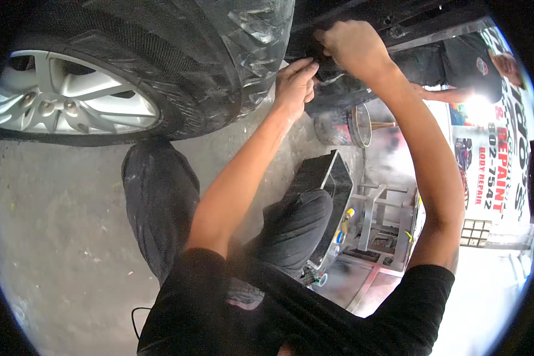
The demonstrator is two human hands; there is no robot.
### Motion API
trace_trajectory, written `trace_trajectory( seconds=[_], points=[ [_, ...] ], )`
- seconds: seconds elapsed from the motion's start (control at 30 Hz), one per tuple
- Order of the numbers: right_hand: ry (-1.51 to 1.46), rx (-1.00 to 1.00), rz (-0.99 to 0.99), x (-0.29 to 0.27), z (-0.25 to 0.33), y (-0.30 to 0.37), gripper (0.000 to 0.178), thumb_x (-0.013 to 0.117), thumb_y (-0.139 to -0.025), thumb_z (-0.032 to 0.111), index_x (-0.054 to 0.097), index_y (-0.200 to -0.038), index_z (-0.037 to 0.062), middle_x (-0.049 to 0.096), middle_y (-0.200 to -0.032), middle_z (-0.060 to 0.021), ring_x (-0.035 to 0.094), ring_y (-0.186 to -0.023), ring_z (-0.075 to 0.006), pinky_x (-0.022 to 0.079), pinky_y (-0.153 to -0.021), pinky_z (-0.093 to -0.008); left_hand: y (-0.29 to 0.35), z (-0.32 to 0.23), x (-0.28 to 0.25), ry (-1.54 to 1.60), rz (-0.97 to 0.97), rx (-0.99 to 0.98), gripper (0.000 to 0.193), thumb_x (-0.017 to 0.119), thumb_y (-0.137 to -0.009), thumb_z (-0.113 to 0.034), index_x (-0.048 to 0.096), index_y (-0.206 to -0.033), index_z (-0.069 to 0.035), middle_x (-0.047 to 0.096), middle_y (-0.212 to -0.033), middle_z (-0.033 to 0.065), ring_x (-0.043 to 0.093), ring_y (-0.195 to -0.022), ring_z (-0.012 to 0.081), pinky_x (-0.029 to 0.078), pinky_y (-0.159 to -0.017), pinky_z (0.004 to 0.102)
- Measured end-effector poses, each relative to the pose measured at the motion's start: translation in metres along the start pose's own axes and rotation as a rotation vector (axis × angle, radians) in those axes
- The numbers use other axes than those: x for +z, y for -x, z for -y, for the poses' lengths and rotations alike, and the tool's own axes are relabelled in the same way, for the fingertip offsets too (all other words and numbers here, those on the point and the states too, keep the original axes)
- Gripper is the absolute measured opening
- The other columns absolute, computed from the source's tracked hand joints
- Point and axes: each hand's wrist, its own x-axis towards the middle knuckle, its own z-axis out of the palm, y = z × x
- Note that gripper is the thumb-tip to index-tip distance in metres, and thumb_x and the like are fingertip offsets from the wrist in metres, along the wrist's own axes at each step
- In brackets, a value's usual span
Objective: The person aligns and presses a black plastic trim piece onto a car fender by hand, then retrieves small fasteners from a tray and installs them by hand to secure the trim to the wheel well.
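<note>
Reaching in beside the tyre [190, 53], I've left fingers [306, 72] and right fingers [334, 37] curled near the dark panel [418, 19], any grip impossible to tell!

Silver spoked wheel [48, 95]: metallic, smooth, softly glossy. Thick black round tyre [190, 65]: rubber, matt, finely ribbed, coarsely treaded. Long black vehicle panel [415, 18]: faintly shiny in places from where I stand. Grey floor [71, 225]: concrete-like, dull, speckled. Dark trousers [160, 202]: matt, creased cloth. Black rectangular box [312, 169]: apparently plastic.
</note>
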Motion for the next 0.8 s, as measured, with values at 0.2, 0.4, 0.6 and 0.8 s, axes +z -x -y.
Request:
trace_trajectory(
  seconds=[0.2, 0.4, 0.6, 0.8],
  points=[
    [-0.055, -0.106, 0.042, 0.001, 0.0, 0.004, 0.012, 0.065, -0.081, 0.019, 0.073, -0.08, 0.0102, 0.071, -0.078, -0.012, 0.072, -0.077, -0.0287, 0.058, -0.068, -0.0391, -0.002, -0.002, 0.002, -0.052, -0.009, -0.003, 0.025, 0.069, -0.092, -0.01, 0.063, -0.114, 0.003, 0.051, -0.065, -0.0003, 0.035, -0.043, 0.0033, 0.025, -0.039, 0.0231],
    [-0.091, -0.019, 0.211, -0.012, 0.025, 0.019, 0.013, 0.064, -0.081, 0.017, 0.073, -0.076, 0.0098, 0.072, -0.079, -0.0135, 0.072, -0.076, -0.0295, 0.058, -0.068, -0.0411, -0.003, -0.01, -0.003, -0.243, -0.019, 0.046, 0.023, 0.063, -0.096, -0.013, 0.065, -0.113, 0.004, 0.055, -0.065, -0.0002, 0.04, -0.045, 0.0051, 0.031, -0.04, 0.0246],
    [-0.21, 0.252, -0.183, 0.058, 0.036, 0.08, 0.044, 0.061, -0.084, 0.013, 0.055, -0.128, 0.0096, 0.068, -0.072, -0.0101, 0.068, -0.057, -0.0277, 0.053, -0.048, -0.0379, 0.013, -0.008, 0.015, -0.603, -0.052, 0.151, 0.03, 0.061, -0.098, -0.015, 0.065, -0.122, 0.003, 0.058, -0.072, -0.0014, 0.05, -0.055, 0.0066, 0.041, -0.049, 0.0245],
    [-0.273, 0.327, -0.143, 0.062, 0.046, 0.063, 0.034, 0.06, -0.085, 0.011, 0.053, -0.118, 0.0072, 0.065, -0.062, -0.01, 0.067, -0.054, -0.0273, 0.051, -0.045, -0.0395, 0.021, -0.014, 0.0, -0.928, -0.23, 0.67, 0.025, 0.06, -0.096, -0.011, 0.068, -0.115, 0.003, 0.068, -0.087, 0.0073, 0.061, -0.075, 0.0138, 0.05, -0.069, 0.0289]
  ],
)
